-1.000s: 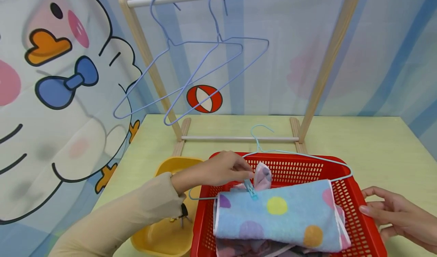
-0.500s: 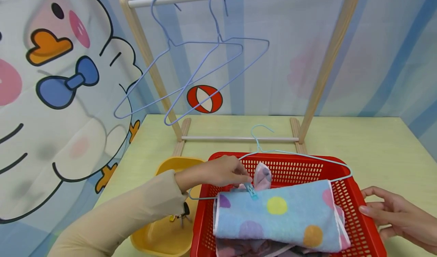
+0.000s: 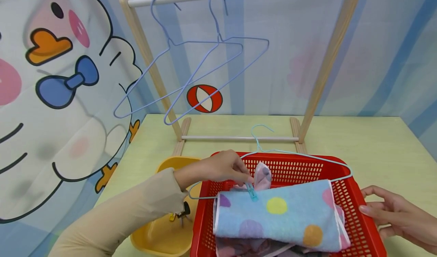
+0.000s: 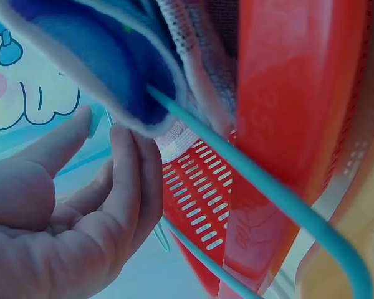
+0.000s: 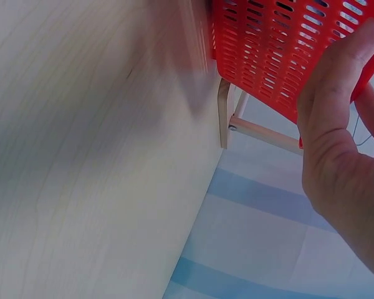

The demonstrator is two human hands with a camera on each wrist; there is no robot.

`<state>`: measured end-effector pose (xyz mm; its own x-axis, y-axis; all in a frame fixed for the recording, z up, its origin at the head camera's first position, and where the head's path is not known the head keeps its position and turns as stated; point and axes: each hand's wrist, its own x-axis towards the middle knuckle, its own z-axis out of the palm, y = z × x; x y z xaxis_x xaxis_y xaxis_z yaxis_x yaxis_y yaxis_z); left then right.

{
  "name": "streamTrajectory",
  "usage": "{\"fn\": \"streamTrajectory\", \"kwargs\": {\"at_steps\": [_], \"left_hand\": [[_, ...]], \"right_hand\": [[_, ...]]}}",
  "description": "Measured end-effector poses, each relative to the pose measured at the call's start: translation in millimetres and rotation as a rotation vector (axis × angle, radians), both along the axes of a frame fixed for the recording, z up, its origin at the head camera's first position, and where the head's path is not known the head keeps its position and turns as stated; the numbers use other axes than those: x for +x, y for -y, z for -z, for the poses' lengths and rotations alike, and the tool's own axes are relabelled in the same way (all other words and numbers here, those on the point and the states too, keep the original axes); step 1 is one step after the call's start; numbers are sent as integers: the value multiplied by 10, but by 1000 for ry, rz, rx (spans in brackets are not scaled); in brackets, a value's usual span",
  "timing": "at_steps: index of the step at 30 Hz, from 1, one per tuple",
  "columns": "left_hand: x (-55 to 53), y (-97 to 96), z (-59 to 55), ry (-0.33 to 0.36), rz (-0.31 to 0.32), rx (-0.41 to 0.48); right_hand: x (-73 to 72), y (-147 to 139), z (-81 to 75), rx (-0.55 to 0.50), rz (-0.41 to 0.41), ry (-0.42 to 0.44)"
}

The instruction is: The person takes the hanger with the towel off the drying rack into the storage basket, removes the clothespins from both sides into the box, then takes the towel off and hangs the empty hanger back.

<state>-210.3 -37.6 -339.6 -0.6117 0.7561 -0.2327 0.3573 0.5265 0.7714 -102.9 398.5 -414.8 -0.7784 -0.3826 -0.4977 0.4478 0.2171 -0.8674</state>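
A blue towel [image 3: 290, 215] with coloured dots lies folded over a light blue wire hanger [image 3: 304, 153] across the red basket [image 3: 370, 226]. Near the towel's upper left edge, my left hand [image 3: 223, 169] pinches the end of a light blue clothespin [image 3: 252, 192], whose other end lies over the cloth. In the left wrist view, thumb and fingertips meet beside the towel's white-trimmed edge, and the hanger's arm runs out of the fold. My right hand [image 3: 397, 213] holds the basket's right rim, thumb along it, as the right wrist view also shows.
More pink cloth [image 3: 263, 177] lies in the basket beneath the towel. A yellow tub [image 3: 153, 238] with small dark and yellow items stands left of the basket. Behind rises a wooden rack [image 3: 317, 78] with two purple hangers [image 3: 194, 42] on its rod.
My left hand dips slightly and rises again at the clothespin, which shows a different side now. Towel, basket and right hand stay put.
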Motion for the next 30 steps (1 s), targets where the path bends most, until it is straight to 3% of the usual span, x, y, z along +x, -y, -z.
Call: {"fn": "streamTrajectory", "kwargs": {"at_steps": [8, 15, 30], "left_hand": [[-14, 6, 5, 51, -58, 6], [15, 10, 1, 45, -99, 6], [15, 5, -40, -65, -25, 99]], "right_hand": [[3, -7, 16, -22, 7, 5], [9, -12, 27, -48, 3, 3], [26, -24, 41, -97, -6, 0]]}}
